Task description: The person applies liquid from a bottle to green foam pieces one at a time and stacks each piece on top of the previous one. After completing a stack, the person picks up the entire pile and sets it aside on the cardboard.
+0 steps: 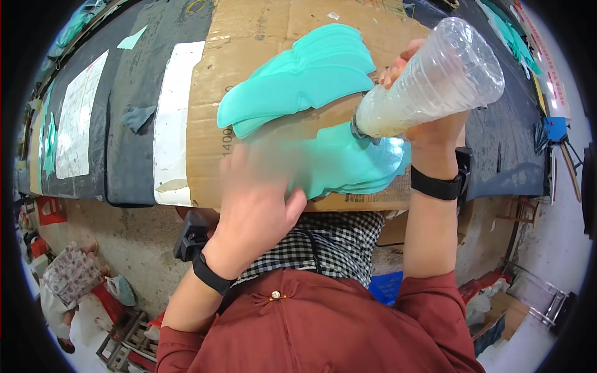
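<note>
My right hand (435, 133) is wrapped around a clear plastic bottle (429, 78), tilted with its base up to the right. The bottle's dark neck end (364, 128) touches the near stack of teal sheet pieces (354, 165), and something pale and cloudy lies inside it. At the left end of that stack is my left hand (258, 193), thumb apart; a blur covers its fingertips, so what they hold cannot be made out. Just beyond lies a larger fanned stack of long, rounded teal pieces (305, 78).
Both stacks lie on a brown cardboard sheet (249, 31) over a dark-covered table (134, 168). To the left are white sheets (174, 118) and a dark cloth scrap (138, 117). A blue object (555, 128) stands at the far right; bags (121, 289) and red items are below left.
</note>
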Available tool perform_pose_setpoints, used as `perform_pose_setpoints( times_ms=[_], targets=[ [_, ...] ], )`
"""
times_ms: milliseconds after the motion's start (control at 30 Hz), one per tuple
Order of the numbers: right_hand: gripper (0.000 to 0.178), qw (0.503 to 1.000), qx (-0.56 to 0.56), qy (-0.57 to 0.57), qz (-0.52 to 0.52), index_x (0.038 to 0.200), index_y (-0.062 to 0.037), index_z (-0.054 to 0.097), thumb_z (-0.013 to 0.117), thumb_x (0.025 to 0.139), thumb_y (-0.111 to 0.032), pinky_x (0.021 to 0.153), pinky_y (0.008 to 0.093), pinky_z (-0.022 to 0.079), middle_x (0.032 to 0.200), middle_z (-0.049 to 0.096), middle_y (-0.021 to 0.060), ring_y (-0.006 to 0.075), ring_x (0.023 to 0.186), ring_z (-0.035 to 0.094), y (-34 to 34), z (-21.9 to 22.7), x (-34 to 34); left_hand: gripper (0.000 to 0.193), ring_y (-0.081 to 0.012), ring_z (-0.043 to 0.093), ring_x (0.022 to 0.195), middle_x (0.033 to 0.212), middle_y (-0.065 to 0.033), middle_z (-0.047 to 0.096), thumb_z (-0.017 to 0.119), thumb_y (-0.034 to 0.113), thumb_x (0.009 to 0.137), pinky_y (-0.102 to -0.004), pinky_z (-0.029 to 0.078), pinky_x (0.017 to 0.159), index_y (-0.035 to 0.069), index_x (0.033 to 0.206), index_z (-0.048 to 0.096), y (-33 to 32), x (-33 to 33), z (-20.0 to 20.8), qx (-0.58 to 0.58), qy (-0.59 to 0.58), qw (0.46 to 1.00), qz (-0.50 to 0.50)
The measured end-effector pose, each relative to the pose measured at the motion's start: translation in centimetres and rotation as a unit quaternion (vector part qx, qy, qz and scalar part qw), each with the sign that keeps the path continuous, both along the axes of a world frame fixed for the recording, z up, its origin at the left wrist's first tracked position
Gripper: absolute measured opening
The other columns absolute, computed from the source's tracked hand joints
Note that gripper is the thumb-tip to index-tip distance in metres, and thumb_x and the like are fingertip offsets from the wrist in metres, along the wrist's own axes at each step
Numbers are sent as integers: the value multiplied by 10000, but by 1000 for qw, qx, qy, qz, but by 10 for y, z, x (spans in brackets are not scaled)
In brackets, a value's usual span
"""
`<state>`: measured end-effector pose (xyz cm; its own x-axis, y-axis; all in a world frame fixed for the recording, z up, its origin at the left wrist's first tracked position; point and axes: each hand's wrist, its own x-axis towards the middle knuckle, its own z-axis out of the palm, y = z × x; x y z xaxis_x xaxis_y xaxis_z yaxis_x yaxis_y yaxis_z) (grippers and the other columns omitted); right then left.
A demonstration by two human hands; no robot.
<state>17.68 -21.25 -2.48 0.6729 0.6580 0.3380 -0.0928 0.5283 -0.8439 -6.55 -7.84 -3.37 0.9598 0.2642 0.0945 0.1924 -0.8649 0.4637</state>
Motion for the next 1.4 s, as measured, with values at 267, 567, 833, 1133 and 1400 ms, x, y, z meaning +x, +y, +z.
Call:
perform_pose_setpoints(
  times_ms=[267, 567, 833, 1133, 1400],
  targets=[
    [475, 998, -40, -51, -8, 1124, 32, 574, 494, 1012, -422, 775, 426, 533, 825, 622, 147, 272, 756, 619, 3, 23, -16, 270, -307, 576, 941, 942, -109, 610, 664, 63, 760, -393, 444, 871, 56, 1015, 578, -7, 7, -4, -96, -55, 994, 23],
    [618, 993, 91, 76, 8, 1118, 12, 556, 477, 977, -584, 800, 429, 490, 811, 615, 145, 283, 766, 611, -4, -30, -23, 250, -77, 555, 842, 926, -16, 569, 528, -56, 876, -227, 445, 779, 47, 1104, 537, 63, -79, 42, -384, -143, 878, 248],
    [471, 992, 41, 32, 112, 1028, 42, 589, 558, 1014, -427, 641, 366, 538, 815, 648, 214, 271, 692, 628, 28, 17, -91, 379, -113, 608, 896, 997, -50, 628, 556, -21, 896, -250, 486, 818, 59, 1266, 533, 97, -140, 32, -443, -240, 787, 355],
    [556, 990, -35, 1, 140, 1150, 52, 526, 652, 968, -457, 590, 319, 529, 803, 648, 169, 230, 671, 634, 41, 22, -134, 371, -98, 617, 866, 967, -31, 646, 576, 9, 907, -231, 484, 785, 43, 1276, 563, 104, -151, 16, -453, -237, 782, 356],
    [633, 953, -171, -29, 250, 1120, 40, 667, 357, 1081, -511, 531, 274, 509, 762, 691, 138, 174, 609, 664, 74, 21, -174, 362, -98, 634, 851, 956, -35, 664, 584, 4, 914, -231, 502, 766, 36, 1274, 569, 105, -144, 4, -518, -251, 742, 342]
  ],
)
